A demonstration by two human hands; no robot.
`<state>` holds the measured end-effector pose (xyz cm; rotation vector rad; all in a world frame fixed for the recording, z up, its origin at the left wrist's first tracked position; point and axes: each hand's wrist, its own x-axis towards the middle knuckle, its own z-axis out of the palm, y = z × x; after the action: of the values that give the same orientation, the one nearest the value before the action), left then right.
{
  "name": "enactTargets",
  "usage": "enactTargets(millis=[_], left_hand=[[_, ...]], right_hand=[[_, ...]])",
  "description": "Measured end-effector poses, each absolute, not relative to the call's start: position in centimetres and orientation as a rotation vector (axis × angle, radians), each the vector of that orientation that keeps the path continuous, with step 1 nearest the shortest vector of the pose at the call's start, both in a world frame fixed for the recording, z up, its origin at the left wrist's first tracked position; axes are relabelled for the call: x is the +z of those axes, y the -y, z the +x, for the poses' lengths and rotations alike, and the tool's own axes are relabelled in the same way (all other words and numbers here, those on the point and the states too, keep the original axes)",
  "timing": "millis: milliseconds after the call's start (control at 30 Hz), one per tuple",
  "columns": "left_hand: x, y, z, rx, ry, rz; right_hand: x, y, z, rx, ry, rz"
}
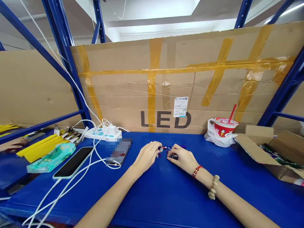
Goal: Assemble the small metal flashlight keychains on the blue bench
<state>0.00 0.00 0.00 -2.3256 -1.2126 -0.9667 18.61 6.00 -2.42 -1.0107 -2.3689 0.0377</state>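
Over the middle of the blue table [152, 202], my left hand [147, 155] is closed, its fingertips on a small red cylinder with a silver end [162, 148]. My right hand [182, 158] is just to the right, fingers curled and pinched around a small dark shiny object [174, 156], partly hidden by them. Between both hands, a small blue ring [169, 148] and a tiny purple-and-metal piece [158, 155] show. A thin blue stick-like piece [182, 146] lies behind my right hand. These pieces are too small to name surely.
At left lie a phone [73, 163] on a white cable, a darker phone [122, 152], a power strip [101, 134] and a green tissue pack [53, 156]. A red cup [224, 128] and an open cardboard box [273, 158] stand right. Another person's hand [11, 144] shows far left.
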Motion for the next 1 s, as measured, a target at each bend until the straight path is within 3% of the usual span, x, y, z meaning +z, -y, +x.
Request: enactTargets(millis=[367,500,1000], left_hand=[[-0.3,0.6,0.2,-0.878,1.305,-2.328],[-0.6,0.6,0.7,-0.917,1.322,-2.331],[-1.3,0.7,1.3,-0.928,1.351,-2.355]], right_hand=[[0.1,-4.1,17.9,-0.127,1.983,-0.721],[-0.2,-4.0,17.9,-0.164,2.020,-0.531],[-1.6,-4.4,18.8,-0.254,2.051,-0.461]])
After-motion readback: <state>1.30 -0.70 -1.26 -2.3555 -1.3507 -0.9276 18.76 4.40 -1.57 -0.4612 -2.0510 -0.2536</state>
